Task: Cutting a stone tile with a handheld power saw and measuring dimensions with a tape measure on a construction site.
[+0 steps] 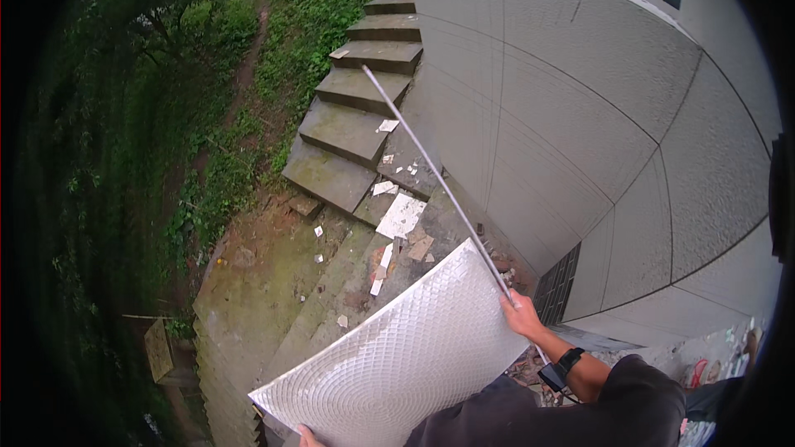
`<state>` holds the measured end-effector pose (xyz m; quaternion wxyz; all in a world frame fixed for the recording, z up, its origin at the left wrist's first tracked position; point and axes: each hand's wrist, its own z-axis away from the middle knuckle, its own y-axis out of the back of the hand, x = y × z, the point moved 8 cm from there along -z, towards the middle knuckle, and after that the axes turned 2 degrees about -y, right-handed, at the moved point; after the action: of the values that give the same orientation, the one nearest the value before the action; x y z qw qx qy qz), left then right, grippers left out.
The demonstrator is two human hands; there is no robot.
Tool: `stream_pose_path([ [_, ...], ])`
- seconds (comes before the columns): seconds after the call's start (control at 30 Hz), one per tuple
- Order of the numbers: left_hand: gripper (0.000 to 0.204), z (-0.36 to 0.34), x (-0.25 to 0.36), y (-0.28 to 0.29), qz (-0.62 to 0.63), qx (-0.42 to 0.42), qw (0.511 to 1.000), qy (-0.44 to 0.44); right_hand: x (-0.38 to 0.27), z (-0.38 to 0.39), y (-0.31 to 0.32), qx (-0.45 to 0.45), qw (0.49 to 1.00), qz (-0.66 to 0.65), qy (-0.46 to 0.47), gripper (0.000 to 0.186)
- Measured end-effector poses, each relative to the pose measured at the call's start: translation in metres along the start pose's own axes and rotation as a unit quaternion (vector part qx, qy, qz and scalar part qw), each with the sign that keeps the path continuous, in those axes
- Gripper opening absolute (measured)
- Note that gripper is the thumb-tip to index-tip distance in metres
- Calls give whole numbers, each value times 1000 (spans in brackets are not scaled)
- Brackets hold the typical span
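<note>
A large white panel (pixel 397 356) with a raised pattern of curved lines and small squares is held tilted in front of my body. My left hand (pixel 308 437), mostly cut off by the lower edge of the picture, grips the panel's near left edge. Closed around a long thin grey pole (pixel 439 174) is my right hand (pixel 520 314), beside the panel's right corner. Whether its fingers also grip the panel is hidden. The pole slants up and away to the left, its far end over the concrete steps (pixel 339 172).
Broken white pieces (pixel 402 215) and brown fragments (pixel 421 244) litter the ground beyond the panel. A grey tiled wall (pixel 563 116) rises on the right, with a dark grate (pixel 556 285) at its base. Green plants (pixel 306 41) cover the slope left of the steps.
</note>
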<state>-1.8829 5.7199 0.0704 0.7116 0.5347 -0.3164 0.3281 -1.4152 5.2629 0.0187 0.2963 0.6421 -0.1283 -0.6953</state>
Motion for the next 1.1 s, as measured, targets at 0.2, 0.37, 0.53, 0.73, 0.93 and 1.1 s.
stream_pose_path([
  [0.2,60,-140,53,-97,247,-65,967,-3,-71,-108,-26,55,998,8,12,29],
  [0.37,64,-280,95,-198,336,-112,932,-73,-137,-173,-46,135,990,-25,42,28],
  [0.53,59,-382,179,-343,315,-195,926,-74,-176,-228,-75,147,987,54,-17,30],
  [0.73,54,-480,222,-384,184,-212,957,-68,-189,-295,-101,152,982,86,-76,28],
  [0.93,52,-536,282,-452,168,-190,966,-46,-197,-417,-113,155,983,67,-70,27],
  [1.1,67,-538,377,-525,291,-228,929,-25,-216,-556,-104,151,985,47,-66,23],
])
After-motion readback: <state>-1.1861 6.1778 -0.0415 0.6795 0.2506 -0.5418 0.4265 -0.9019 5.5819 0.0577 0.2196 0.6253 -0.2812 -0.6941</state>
